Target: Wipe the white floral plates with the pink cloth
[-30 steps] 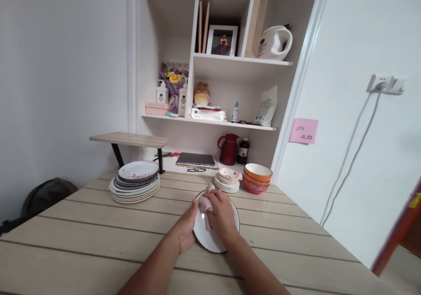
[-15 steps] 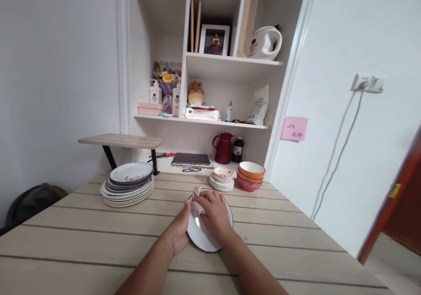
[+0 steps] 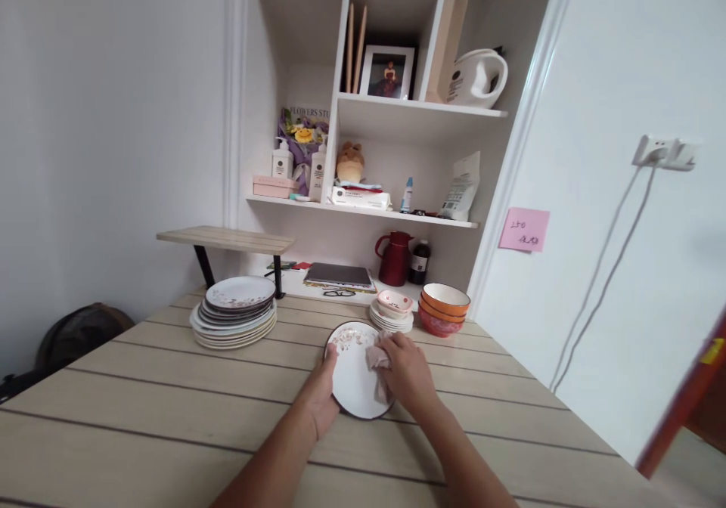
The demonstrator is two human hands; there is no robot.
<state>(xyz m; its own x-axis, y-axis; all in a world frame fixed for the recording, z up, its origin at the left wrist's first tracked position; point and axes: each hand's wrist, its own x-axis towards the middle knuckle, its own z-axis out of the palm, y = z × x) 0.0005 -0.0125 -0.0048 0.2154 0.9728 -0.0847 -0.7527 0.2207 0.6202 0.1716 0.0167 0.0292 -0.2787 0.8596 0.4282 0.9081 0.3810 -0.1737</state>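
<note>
Looks like a home; which rm, can't tell. Built-in white shelves (image 3: 420,105), upper ctr of frame, w/ framed photo (image 3: 388,72), plush toy (image 3: 350,162), bouquet (image 3: 303,135) & pump bottle (image 3: 282,162), i.e. personal stuff. Red jug (image 3: 395,258) on ledge, mid-frame. Wood-plank table (image 3: 227,387) below, w/ stacked plates (image 3: 235,319) & bowls (image 3: 444,308), household type. Handwritten pink note (image 3: 524,230) + socket (image 3: 655,149) on plain wall (image 3: 595,62), R side of frame.

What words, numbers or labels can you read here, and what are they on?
"FLOWERS STU": on the backing behind the flowers, cut off at the shelf divider.
"250": on the pink note; the handwriting below it is illegible.
Too small or blurred: labels on pump bottles, white pack, pouch, dark bottle, white jug and pink box.
Held plate: no lettering visible.
</note>
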